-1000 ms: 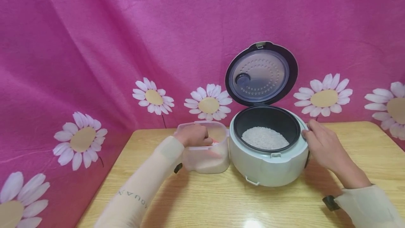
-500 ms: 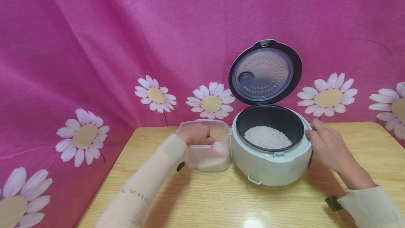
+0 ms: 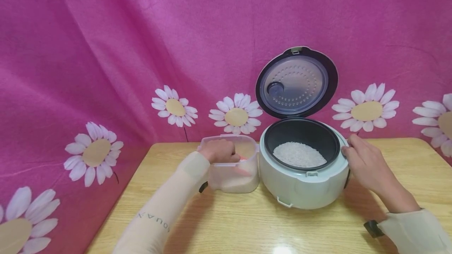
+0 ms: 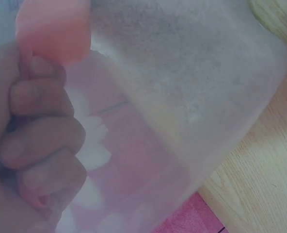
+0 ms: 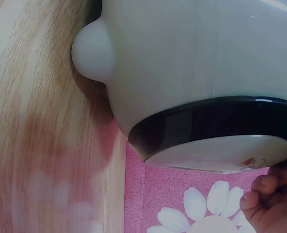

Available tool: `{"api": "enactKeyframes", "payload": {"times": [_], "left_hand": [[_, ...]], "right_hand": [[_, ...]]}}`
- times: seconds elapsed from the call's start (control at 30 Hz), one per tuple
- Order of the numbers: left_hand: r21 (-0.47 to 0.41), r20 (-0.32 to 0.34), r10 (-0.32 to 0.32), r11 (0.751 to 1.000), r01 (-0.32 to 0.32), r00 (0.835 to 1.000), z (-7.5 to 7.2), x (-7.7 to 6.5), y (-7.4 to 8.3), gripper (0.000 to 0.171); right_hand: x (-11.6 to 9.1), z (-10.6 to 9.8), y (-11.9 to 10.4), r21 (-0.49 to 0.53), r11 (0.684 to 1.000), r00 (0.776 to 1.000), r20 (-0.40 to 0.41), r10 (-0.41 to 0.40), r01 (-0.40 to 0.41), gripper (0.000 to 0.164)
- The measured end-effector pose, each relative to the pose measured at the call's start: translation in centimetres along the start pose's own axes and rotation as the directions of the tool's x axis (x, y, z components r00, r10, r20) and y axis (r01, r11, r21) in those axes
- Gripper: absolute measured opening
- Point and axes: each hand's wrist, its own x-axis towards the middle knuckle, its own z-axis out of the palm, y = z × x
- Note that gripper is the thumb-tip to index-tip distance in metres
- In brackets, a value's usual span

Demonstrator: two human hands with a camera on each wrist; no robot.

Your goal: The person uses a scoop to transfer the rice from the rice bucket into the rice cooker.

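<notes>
Your left hand [image 3: 219,151] grips a pink plastic scoop [image 4: 56,31] inside a translucent plastic box [image 3: 217,177]; beside it stands a round, pale-green rice cooker [image 3: 300,189] (dark-rimmed lid [image 3: 296,77] up, white rice [image 3: 300,155] in its black pot [image 3: 296,130]), held by your right hand [image 3: 365,164].

1. I count two hands of mine: one left hand [image 3: 219,151], one right hand [image 3: 367,162].
2. I have one pink scoop [image 4: 54,31].
3. I see one rice cooker [image 3: 303,191], with one lid [image 3: 298,81] and one inner pot [image 3: 300,128].
4. One mound of rice [image 3: 299,155] fills that pot's bottom.
5. One plastic container [image 3: 231,181].
6. One table [image 3: 247,226], one cloth [image 3: 176,30].
7. Six daisies [image 3: 236,117] (two run out of my head view).
</notes>
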Motion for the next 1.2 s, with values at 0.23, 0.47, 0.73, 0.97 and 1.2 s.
{"api": "enactKeyframes", "payload": {"times": [0.23,0.47,0.73,0.97,1.2], "left_hand": [[0.023,-0.031,0.024,0.999,-0.023,0.999,-0.18,-0.47,0.28,0.048],[-0.001,-0.020,0.019,1.000,-0.019,1.000,0.02,-0.02,0.15,0.046],[0.014,-0.027,0.026,1.000,-0.026,0.999,-0.32,-0.69,0.44,0.047],[-0.016,-0.028,0.035,0.999,-0.035,0.999,-0.45,-0.81,0.44,0.048],[-0.093,-0.024,0.024,0.995,-0.026,0.999,-0.29,-0.63,0.16,0.043]], "right_hand": [[-0.04,-0.02,0.19,-0.003,1.000,1.000,0.006,0.002,-0.002,0.011],[-0.05,-0.05,0.26,-0.006,1.000,1.000,-0.008,-0.008,0.008,0.011],[-0.18,0.02,0.28,0.002,1.000,1.000,0.005,0.006,-0.007,0.011],[-0.07,0.00,0.13,0.006,1.000,1.000,0.023,0.012,-0.012,0.011],[0.09,0.03,0.06,0.011,1.000,0.999,0.030,0.011,-0.011,0.012]]}}
